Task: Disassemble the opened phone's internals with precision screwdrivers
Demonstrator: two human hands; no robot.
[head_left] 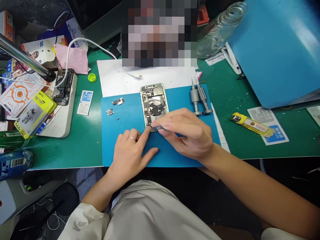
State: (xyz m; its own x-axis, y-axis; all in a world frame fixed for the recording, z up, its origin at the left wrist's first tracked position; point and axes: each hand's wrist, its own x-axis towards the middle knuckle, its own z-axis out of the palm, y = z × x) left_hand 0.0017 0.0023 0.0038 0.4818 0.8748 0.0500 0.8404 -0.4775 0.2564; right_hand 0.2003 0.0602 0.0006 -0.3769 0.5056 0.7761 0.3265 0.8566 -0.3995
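An opened phone (155,104) lies on the blue mat (125,125), its inner boards and a round coil-like patch exposed. My left hand (131,150) rests on the mat, thumb stretched out and index fingertip at the phone's lower left corner; a ring is on one finger. Pinched in my right hand (190,133) is a dark slim tool (159,128) with pale marks, its tip at the phone's bottom end. Most of this tool is hidden by my fingers. Small metal phone parts (118,101) lie left of the phone. Two grey screwdrivers (194,96) lie on the right.
A white cable (100,44) arches over the back left. Battery boxes (36,113) and another opened phone (63,87) crowd the left. On the right are a yellow-handled item (251,125), a glass jar (220,30) and a large blue sheet (277,53). The green table's front edge (65,166) lies near me.
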